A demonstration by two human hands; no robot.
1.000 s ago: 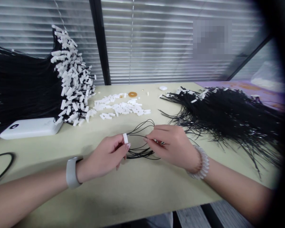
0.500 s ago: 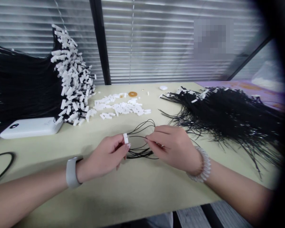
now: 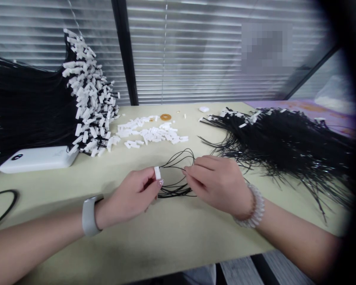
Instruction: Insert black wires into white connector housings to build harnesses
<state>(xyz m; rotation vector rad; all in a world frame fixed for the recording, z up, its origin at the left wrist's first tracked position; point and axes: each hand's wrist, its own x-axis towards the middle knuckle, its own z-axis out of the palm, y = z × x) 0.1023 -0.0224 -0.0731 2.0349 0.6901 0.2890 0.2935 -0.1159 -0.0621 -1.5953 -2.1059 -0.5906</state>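
Note:
Pinched upright between the thumb and fingers of my left hand (image 3: 133,194) is a small white connector (image 3: 157,173). Thin black wires (image 3: 175,191) loop from the connector toward the right. My right hand (image 3: 216,184) has its fingers closed on one of these black wires, a short way right of the connector. Behind my hands lies a loose pile of white connectors (image 3: 160,134).
A big bundle of black wires with white ends (image 3: 32,107) stands at the left, behind a white power bank (image 3: 38,159). Another black wire heap (image 3: 284,142) lies at the right. An orange ring (image 3: 165,117) and a black cable (image 3: 10,206) are on the table (image 3: 154,245).
My right hand has shifted very slightly to the right, away from the connector. My left hand keeps its hold on the connector.

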